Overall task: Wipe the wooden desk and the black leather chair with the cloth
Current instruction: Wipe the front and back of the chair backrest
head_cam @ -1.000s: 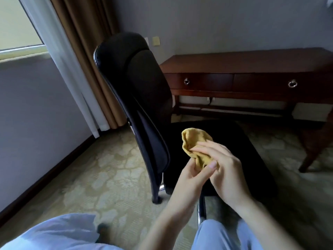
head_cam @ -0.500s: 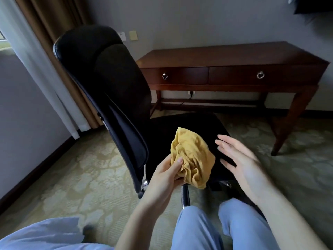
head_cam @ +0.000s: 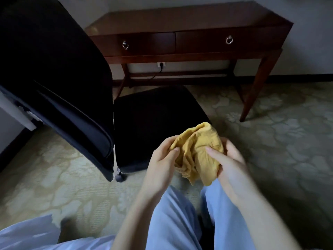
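A crumpled yellow cloth (head_cam: 197, 152) is bunched between both my hands, just in front of the near edge of the chair seat. My left hand (head_cam: 162, 163) grips its left side, fingers curled into the folds. My right hand (head_cam: 227, 163) holds the right side, thumb on top of the fabric. The black leather chair (head_cam: 59, 73) stands sideways on the left, its tall backrest close to me and its seat (head_cam: 155, 120) toward the desk. The dark wooden desk (head_cam: 189, 20) with two ring-pull drawers stands against the far wall.
Patterned carpet (head_cam: 281, 134) covers the floor around the chair. A wall socket with a plugged cable (head_cam: 161, 65) sits under the desk. My legs in light blue trousers (head_cam: 173, 213) fill the lower middle. The desk's front right leg (head_cam: 255, 87) slants down at right.
My right hand, open beside the cloth half a second ago, has taken hold of it again. The view has tilted down and moved closer to the chair and desk.
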Available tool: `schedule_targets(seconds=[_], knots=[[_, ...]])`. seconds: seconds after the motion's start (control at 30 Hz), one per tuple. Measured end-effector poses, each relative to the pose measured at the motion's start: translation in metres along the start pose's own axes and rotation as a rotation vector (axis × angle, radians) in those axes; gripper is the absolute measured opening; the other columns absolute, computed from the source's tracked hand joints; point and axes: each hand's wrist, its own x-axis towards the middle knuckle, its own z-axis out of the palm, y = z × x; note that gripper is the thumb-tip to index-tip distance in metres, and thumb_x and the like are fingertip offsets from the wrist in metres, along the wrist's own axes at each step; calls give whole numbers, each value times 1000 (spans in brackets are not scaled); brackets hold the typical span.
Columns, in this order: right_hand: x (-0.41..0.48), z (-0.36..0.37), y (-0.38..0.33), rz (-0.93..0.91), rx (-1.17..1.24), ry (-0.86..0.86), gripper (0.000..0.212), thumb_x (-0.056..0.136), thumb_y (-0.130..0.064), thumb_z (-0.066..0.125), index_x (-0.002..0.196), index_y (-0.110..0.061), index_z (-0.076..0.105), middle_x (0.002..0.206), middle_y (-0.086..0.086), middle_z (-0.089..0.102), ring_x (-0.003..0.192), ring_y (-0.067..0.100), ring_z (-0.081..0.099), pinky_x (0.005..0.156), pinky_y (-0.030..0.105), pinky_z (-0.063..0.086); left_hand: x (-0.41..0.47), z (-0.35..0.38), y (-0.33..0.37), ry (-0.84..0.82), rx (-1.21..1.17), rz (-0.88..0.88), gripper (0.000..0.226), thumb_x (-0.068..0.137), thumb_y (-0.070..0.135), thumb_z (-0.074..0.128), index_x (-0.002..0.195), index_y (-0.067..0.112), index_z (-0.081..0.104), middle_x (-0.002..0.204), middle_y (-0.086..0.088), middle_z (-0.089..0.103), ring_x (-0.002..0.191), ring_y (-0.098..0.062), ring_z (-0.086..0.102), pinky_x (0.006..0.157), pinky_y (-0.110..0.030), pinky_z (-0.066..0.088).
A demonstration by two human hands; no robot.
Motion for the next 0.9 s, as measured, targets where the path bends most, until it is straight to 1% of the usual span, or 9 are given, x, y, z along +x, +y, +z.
schedule_targets(seconds=[0.07, 0.2, 0.27, 0.4, 0.53, 0.67, 0.73, 0.83, 0.9], knots=[[14, -4, 2, 81, 53, 2, 31, 73, -27, 70, 104, -30, 66, 106, 3, 71, 97, 17, 68, 68, 24, 53, 16, 8, -3, 21, 24, -25, 25, 94, 13, 55, 113, 29, 62, 98, 12, 69, 90, 2, 62, 71, -12, 47], [58, -9, -8, 180, 102, 55, 36, 71, -26, 69, 107, -23, 65, 106, 6, 71, 95, 18, 68, 70, 28, 53, 72, 16, -1, 20, 147, -111, 42, 87, 17, 67, 123, 35, 56, 109, 12, 65, 103, -5, 62, 84, -26, 54], [84, -11, -23, 204, 101, 62, 33, 70, -27, 69, 103, -24, 67, 107, 6, 71, 97, 18, 68, 76, 33, 51, 103, 19, 8, 68, 132, -157, 36, 87, 14, 67, 116, 35, 60, 99, 12, 67, 91, -3, 65, 75, -30, 58], [132, 2, -74, 239, 44, 19, 28, 71, -26, 71, 98, -26, 67, 102, 5, 72, 95, 20, 69, 74, 33, 55, 149, 26, 45, 164, 77, -193, 29, 84, 8, 70, 105, 27, 64, 80, 11, 69, 66, 1, 62, 55, -16, 52], [165, 33, -145, 212, -135, -60, 17, 83, -19, 70, 95, -30, 64, 99, 1, 72, 95, 20, 68, 81, 38, 53, 170, 13, 112, 246, 200, -179, 28, 85, 12, 69, 107, 29, 64, 92, 6, 69, 81, -7, 66, 73, -22, 54], [185, 82, -214, 154, -350, -144, 18, 85, -20, 67, 96, -32, 58, 97, -4, 68, 92, 16, 65, 80, 37, 54, 165, -48, 188, 424, 442, -181, 23, 92, 19, 60, 115, 21, 64, 106, 0, 68, 95, -10, 65, 90, -29, 52], [189, 114, -241, 112, -417, -199, 18, 86, -18, 66, 96, -31, 57, 97, -6, 66, 92, 13, 63, 81, 35, 53, 152, -92, 233, 581, 663, -39, 23, 92, 9, 60, 114, 10, 65, 111, -3, 66, 101, -17, 63, 93, -29, 48], [194, 162, -268, 7, -481, -288, 19, 86, -18, 65, 96, -31, 56, 95, -11, 63, 88, 6, 60, 74, 24, 50, 122, -156, 292, 794, 1015, 189, 23, 89, 1, 60, 111, 7, 66, 113, -4, 63, 108, -21, 57, 98, -21, 37], [194, 190, -276, -48, -495, -333, 21, 86, -18, 66, 99, -30, 56, 95, -12, 63, 85, 0, 60, 66, 13, 46, 103, -193, 313, 942, 1232, 214, 27, 89, 11, 57, 115, 9, 64, 122, -9, 60, 118, -27, 50, 104, -32, 32]])
